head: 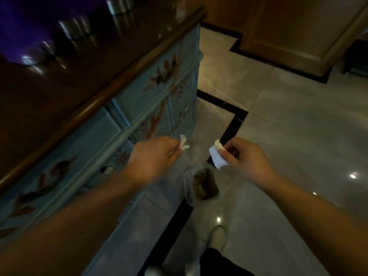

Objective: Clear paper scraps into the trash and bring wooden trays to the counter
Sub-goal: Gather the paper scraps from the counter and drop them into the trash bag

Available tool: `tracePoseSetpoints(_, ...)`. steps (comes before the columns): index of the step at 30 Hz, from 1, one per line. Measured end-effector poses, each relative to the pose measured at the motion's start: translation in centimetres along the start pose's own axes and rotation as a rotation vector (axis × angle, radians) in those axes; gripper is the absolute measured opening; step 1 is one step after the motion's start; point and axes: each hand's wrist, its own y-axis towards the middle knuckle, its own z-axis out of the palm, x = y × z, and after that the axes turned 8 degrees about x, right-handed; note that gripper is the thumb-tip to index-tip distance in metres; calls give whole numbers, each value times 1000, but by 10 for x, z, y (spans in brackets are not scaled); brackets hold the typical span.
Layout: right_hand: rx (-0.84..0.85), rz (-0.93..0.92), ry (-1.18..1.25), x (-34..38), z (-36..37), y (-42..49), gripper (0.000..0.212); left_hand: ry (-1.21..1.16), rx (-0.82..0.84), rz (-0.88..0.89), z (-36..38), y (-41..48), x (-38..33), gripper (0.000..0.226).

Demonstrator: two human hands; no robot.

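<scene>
My left hand (153,156) pinches a small crumpled white paper scrap (183,144) at its fingertips. My right hand (243,156) holds a larger white paper scrap (217,156) between thumb and fingers. Both hands hover above a small trash bin (201,186) lined with a clear plastic bag, standing on the floor below and between them. The bin holds dark contents. No wooden trays are in view.
A blue painted cabinet (127,108) with a dark wooden top (49,92) runs along the left, close to the bin. Blurred shiny items stand on its top. Glossy tiled floor (298,126) with black border lines spreads right. Wooden cabinetry (288,26) stands at the far end. My shoe (217,236) shows below.
</scene>
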Motion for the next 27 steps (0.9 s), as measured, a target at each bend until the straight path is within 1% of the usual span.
tracePoseSetpoints(3, 80, 70, 30, -50, 6, 7, 21, -46, 36, -15, 44, 29, -5, 32)
tracePoseSetpoints(6, 95, 152, 73, -93, 27, 13, 16, -124, 76, -17, 92, 57, -2, 42)
tracePoseSetpoints(8, 74, 222, 113, -118, 49, 18, 17, -167, 123, -18, 123, 72, 5, 40)
tracePoseSetpoints(11, 68, 313, 134, -154, 90, 27, 23, -157, 187, -11, 168, 91, 18, 38)
tracePoseSetpoints(12, 65, 347, 144, -167, 108, 31, 23, -164, 204, -8, 187, 97, 24, 34)
tracePoseSetpoints(14, 42, 395, 185, -193, 148, 39, 19, -174, 256, -2, 231, 104, 32, 23)
tracePoseSetpoints(17, 33, 463, 228, -233, 210, 53, 14, -144, 386, 28, 305, 109, 41, 20)
tracePoseSetpoints(20, 42, 525, 254, -274, 267, 64, 12, -223, 440, -32, 382, 109, 59, 22)
tracePoseSetpoints(23, 36, 588, 291, -316, 317, 73, 10, -348, 465, -122, 453, 105, 77, 30)
tracePoseSetpoints(27, 41, 614, 301, -363, 367, 82, 11, -367, 488, -199, 525, 105, 86, 28)
